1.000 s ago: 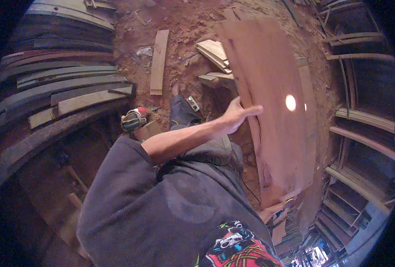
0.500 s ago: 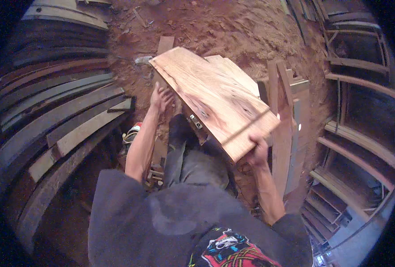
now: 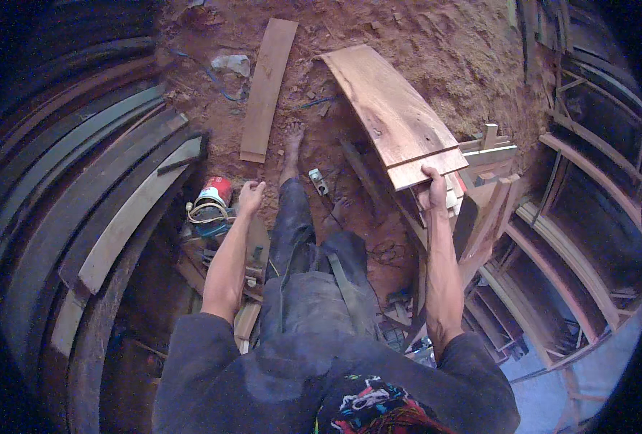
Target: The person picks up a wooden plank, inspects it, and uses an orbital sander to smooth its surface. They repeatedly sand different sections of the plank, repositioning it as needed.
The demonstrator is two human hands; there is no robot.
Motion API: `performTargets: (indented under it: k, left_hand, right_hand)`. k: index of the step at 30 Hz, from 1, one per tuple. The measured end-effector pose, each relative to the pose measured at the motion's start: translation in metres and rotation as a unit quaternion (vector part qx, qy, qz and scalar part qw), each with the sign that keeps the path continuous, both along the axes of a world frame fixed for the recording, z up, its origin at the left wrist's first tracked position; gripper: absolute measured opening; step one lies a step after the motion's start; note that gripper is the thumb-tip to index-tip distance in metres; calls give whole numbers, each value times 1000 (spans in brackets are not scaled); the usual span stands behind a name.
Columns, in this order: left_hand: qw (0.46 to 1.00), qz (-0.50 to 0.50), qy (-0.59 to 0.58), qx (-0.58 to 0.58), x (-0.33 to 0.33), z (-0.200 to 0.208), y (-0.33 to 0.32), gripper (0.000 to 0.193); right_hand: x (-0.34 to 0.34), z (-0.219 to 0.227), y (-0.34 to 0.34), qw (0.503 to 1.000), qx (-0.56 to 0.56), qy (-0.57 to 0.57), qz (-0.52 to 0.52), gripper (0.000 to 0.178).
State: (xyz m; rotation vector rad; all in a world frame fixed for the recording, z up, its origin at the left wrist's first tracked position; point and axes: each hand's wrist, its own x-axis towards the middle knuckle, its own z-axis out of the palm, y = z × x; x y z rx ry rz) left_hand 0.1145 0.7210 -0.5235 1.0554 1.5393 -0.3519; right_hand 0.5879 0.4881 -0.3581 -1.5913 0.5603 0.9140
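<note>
My right hand [image 3: 433, 194] grips the near end of a wooden board [image 3: 397, 108], its thumb over the top face. The board is light brown with dark knots and lies tilted, its far end up and to the left. Just under its near end juts the edge of another pale board [image 3: 416, 171]; how many lie below is hidden. Away from the boards, my left hand [image 3: 251, 197] hangs over the ground with its fingers curled in and nothing visible in them. A narrow plank [image 3: 269, 87] lies on the ground ahead of it.
A red and white can [image 3: 217, 189] with a pale cord stands left of my left forearm. A power socket strip [image 3: 319, 182] lies between my feet. Stacked long planks [image 3: 111, 184] line the left side, wooden racks [image 3: 588, 170] the right. Sawdust covers the ground [image 3: 436, 50].
The board has moved from in front of me to the right, onto other boards. My left hand has let go of it and drawn back; the right still holds its end.
</note>
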Motion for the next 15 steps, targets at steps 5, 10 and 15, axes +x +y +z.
performTargets:
  k: [5, 10, 15]
  left_hand:
    - [996, -63, -47, 53, 72, 2, 39, 58]
    - [988, -130, -25, 80, 97, -73, 74, 72]
    - [970, -211, 112, 50, 132, -161, 124, 82]
  right_hand:
    - [1, -2, -34, 984, -136, -109, -41, 30]
    - [-92, 105, -23, 853, -333, -381, 130, 36]
    - [-49, 195, 21, 498, -452, -619, 407, 37]
